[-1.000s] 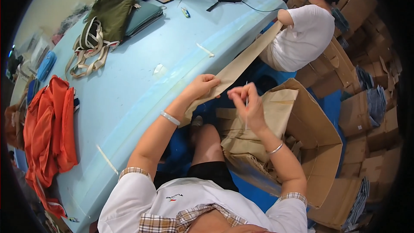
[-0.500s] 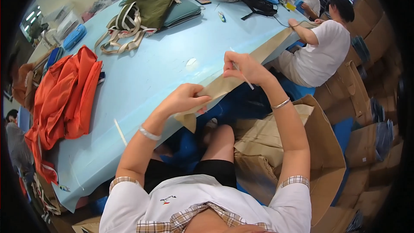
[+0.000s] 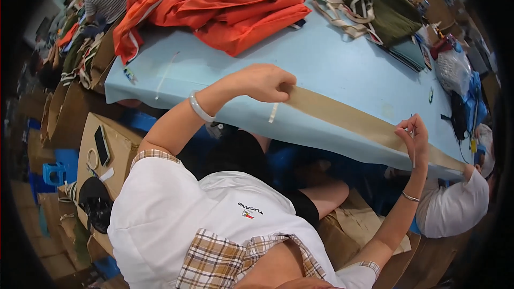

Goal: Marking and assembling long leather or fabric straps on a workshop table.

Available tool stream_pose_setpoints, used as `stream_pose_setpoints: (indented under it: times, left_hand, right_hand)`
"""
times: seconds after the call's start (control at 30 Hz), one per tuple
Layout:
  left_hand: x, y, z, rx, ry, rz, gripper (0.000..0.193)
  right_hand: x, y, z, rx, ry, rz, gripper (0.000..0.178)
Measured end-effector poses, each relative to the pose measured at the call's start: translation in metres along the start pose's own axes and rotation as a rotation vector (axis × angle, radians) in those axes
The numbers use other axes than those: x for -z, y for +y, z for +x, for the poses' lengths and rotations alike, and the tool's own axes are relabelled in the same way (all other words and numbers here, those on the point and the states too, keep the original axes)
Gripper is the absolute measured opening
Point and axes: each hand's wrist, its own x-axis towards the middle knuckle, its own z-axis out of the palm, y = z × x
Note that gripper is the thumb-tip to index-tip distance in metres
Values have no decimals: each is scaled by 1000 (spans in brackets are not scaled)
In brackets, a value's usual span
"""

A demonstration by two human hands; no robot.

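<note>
Smooth, matt cloth strip [image 3: 342, 116]

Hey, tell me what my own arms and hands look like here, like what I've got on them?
Your left hand wears no glove, and a pale, smooth bangle circles that wrist. Your right hand is gloveless too, with a thinner silver bangle below it. The sleeves are short and white, ending in brown-and-white plaid cuffs.

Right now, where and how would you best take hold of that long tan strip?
Probably at the left end of the tan strip, coming from the person's left: it looks thin and narrow, so a thumb-and-finger pinch suits. The left hand grips that end.
</note>
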Motion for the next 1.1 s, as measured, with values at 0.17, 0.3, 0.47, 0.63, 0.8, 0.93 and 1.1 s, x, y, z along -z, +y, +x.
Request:
stream_pose_setpoints:
  times: [0.17,0.3,0.47,0.63,0.8,0.93,1.1]
  left_hand:
    - [6,-28,-26,170,64,36,28]
    - [4,-53,-48,233,164,112,21]
    - [0,-81,-67,360,466,521,10]
    - [17,-111,-91,470,482,332,13]
    - [32,-149,-125,527,467,-146,13]
    - [24,-199,-156,465,609,-687,25]
    - [22,-216,-176,637,796,-818,33]
  right_hand:
    - [-27,-3,20,16,-21,-56,32]
    - [-58,-15,43,85,-76,-56,31]
    - [-98,-33,67,175,-65,-33,30]
    - [-127,-33,88,256,-101,-40,27]
    - [-159,-30,100,158,-155,12,25]
    - [-188,-40,106,99,-171,10,25]
    - [-212,-46,110,-7,-227,39,24]
